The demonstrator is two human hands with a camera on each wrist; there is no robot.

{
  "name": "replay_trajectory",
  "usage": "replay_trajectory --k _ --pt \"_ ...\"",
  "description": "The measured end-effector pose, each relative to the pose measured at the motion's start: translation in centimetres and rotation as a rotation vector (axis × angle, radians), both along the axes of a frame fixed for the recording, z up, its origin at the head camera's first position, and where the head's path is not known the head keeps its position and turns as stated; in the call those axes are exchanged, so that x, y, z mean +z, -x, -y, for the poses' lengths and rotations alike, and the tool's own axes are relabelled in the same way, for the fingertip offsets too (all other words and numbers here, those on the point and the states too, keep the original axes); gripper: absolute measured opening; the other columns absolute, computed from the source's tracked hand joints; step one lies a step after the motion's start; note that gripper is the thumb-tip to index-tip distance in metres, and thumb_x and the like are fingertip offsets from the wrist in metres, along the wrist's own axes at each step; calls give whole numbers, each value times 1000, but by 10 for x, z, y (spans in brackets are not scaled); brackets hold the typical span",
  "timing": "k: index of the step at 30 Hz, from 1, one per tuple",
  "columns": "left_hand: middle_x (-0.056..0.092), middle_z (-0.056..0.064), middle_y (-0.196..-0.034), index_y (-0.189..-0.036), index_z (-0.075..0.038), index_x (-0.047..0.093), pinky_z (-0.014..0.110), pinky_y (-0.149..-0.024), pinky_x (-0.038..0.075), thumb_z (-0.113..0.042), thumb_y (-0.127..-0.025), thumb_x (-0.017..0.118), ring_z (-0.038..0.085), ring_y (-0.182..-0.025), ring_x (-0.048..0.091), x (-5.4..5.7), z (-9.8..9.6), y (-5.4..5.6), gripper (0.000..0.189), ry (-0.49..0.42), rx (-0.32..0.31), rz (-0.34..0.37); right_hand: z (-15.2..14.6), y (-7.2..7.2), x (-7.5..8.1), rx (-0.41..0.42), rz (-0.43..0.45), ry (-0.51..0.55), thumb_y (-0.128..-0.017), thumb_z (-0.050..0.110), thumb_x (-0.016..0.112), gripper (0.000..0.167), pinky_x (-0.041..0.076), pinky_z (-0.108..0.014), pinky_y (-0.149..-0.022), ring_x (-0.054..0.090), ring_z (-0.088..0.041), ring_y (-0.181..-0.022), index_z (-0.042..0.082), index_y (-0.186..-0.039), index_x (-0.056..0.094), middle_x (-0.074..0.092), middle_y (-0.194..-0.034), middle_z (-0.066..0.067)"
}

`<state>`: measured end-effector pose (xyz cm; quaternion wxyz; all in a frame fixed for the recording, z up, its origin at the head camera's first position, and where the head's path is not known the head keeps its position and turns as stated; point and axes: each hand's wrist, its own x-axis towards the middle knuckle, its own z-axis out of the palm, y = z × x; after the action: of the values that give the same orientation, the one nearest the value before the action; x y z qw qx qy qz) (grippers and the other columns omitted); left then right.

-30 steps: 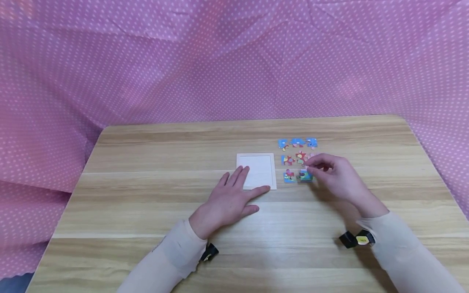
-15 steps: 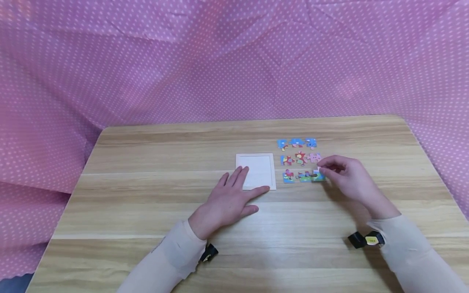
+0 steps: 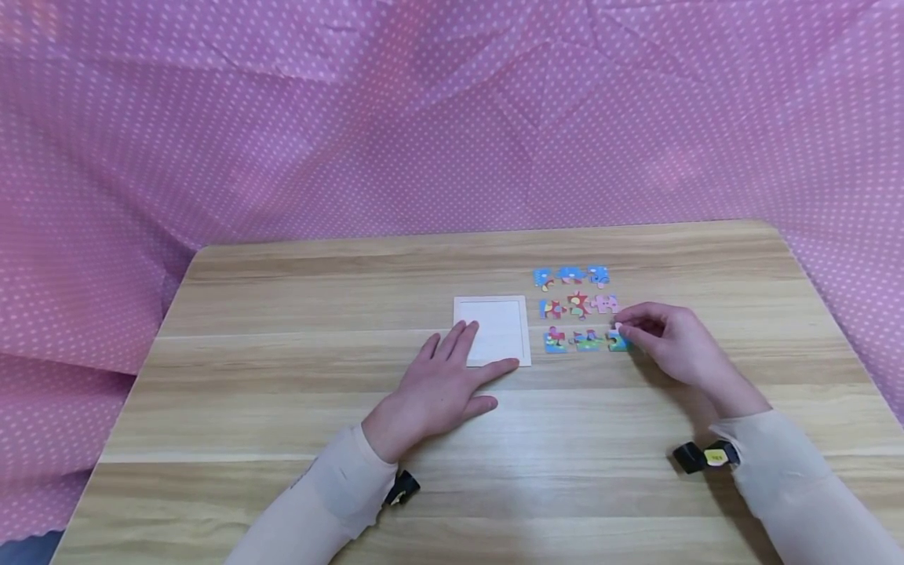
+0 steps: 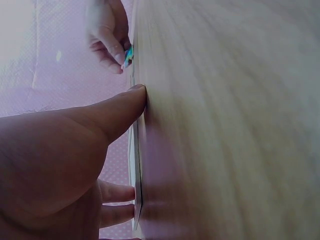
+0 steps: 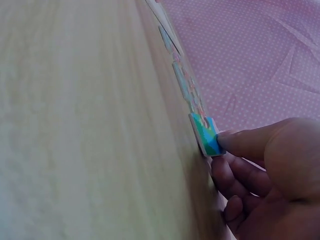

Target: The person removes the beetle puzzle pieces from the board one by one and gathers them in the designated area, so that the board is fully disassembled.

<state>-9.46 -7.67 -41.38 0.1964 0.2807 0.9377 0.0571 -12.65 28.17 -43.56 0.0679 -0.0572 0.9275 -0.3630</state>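
Observation:
My right hand (image 3: 671, 345) pinches a green and blue puzzle piece (image 5: 207, 135) between thumb and fingers, at the right end of the nearest row of pieces. In the right wrist view the piece is tilted, one edge close to the table. My left hand (image 3: 441, 384) lies with fingers spread over the lower left of a white square puzzle tray (image 3: 501, 329). Its thumb (image 4: 127, 102) shows large in the left wrist view, with fingertips at the tray's edge. To the right of the tray, several loose puzzle pieces (image 3: 577, 304) lie in three rows.
A wooden table (image 3: 282, 314) runs under everything. Behind it hangs a pink polka-dot cloth (image 3: 452, 118). A small black wrist device (image 3: 706, 457) sits at the right sleeve, another black device (image 3: 403, 487) at the left sleeve.
My right hand has moved right with the pinched puzzle piece, from over the middle piece of the nearest row to that row's right end. The left hand stays on the tray.

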Motion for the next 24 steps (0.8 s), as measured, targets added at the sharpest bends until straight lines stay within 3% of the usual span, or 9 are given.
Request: replay_trajectory --k 16,24 --pt "11 21 -181 -164 -53 38 66 -133 18 -53 -109 57 40 -170 12 -2 -1 0 58 2 2 5 3 1 -7 8 -57 -36 -105 8 69 18 47 -18 -75 60 -22 -93 5 -121 78 76 -116 -18" --pt "11 20 -181 -164 -53 38 66 -133 18 -53 -109 57 40 -170 12 -1 -1 0 58 4 0 3 1 -1 -6 42 -71 -38 -103 12 74 20 47 -19 -74 58 -18 -90 4 -121 78 72 -108 -13"
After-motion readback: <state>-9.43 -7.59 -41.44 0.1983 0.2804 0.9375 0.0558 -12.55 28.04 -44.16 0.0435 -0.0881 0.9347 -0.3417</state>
